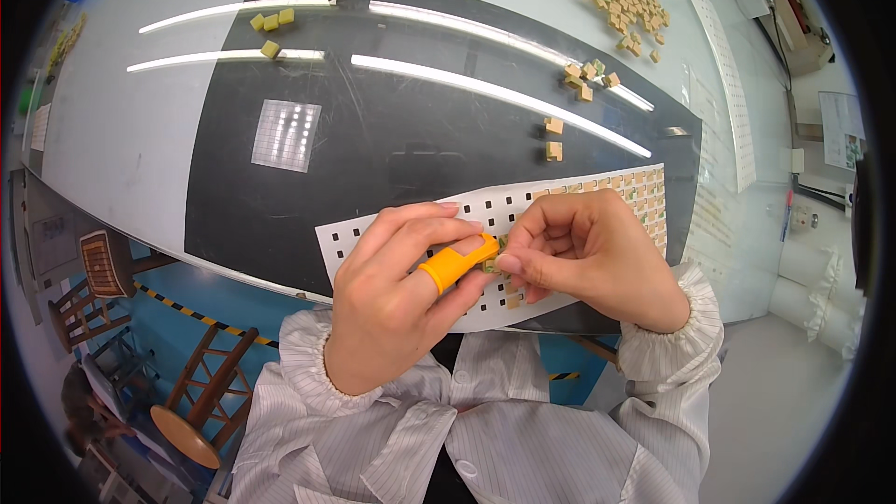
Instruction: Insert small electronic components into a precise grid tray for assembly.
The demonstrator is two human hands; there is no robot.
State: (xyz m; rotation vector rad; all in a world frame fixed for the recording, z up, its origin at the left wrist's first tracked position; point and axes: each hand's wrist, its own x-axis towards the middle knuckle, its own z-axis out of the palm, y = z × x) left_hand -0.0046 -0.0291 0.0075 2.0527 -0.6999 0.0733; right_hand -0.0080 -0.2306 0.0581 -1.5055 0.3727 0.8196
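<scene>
My left hand [392, 280] wears an orange plastic finger sleeve [455, 263] with a narrow tip on its index finger. Between that finger and the thumb sits a small tan-green block [490, 267], mostly covered by fingertips. My right hand [583, 247] meets it there, thumb and index pinched together; whatever lies between them is hidden. Under both hands is a white sheet [350, 224] with rows of square black holes. Tan squares fill many holes on its right part, while those at the left show black.
A black mat [373, 149] covers the table. Small tan blocks [554, 151] lie beyond the sheet, with a larger pile [623, 0] at the far right. Yellow blocks [271, 49] and a clear gridded square [287, 135] are at the left. Wooden stools [210, 383] stand beside the table.
</scene>
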